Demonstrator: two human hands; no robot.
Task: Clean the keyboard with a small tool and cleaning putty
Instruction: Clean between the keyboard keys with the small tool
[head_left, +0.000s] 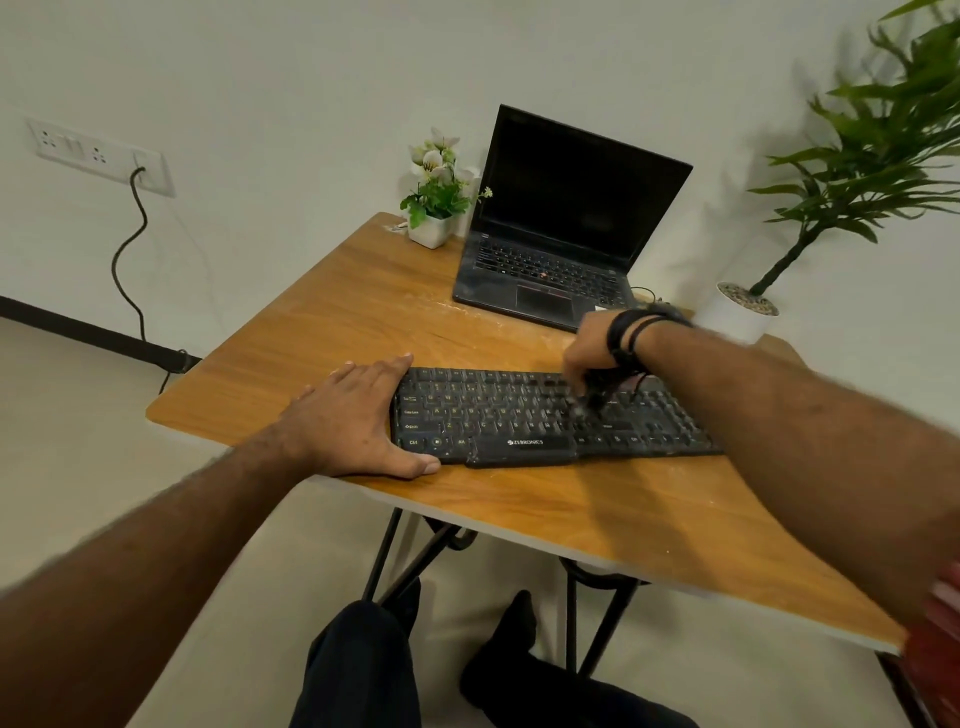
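Note:
A black, dusty keyboard (498, 415) lies across the wooden table (332, 322). My left hand (353, 421) lies flat at the keyboard's left end, its fingers along the far corner and its thumb along the near edge. My right hand (592, 353) hovers over the right-middle keys, fingers curled down around a small dark tool (597, 397) whose tip touches the keys. The tool is blurred and partly hidden by the fingers. No putty is in view.
An open black laptop (561, 228) stands behind the keyboard. A small white pot of flowers (434, 208) sits at the far corner. A tall plant in a white pot (743, 312) stands at the right. A cable hangs from the wall socket (140, 171).

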